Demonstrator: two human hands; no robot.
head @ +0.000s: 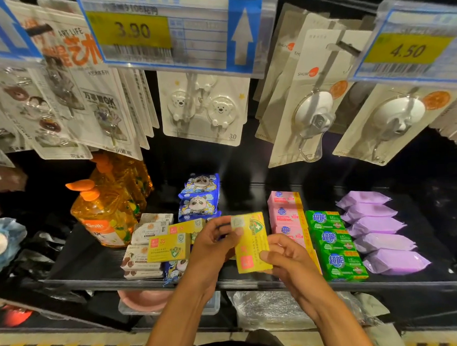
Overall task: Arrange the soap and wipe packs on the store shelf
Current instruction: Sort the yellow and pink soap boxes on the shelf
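5 purple packs [375, 226], 3 green soaps [333, 240]

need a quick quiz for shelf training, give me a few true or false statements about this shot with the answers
1. Both the left hand and the right hand hold one yellow soap box. True.
2. The green soap packs lie left of the pink soap packs. False: they lie right of them, next to the purple wipe packs.
3. The purple wipe packs are the rightmost row on the shelf. True.
4. The orange bottle lies on its side. False: it stands upright at the left.
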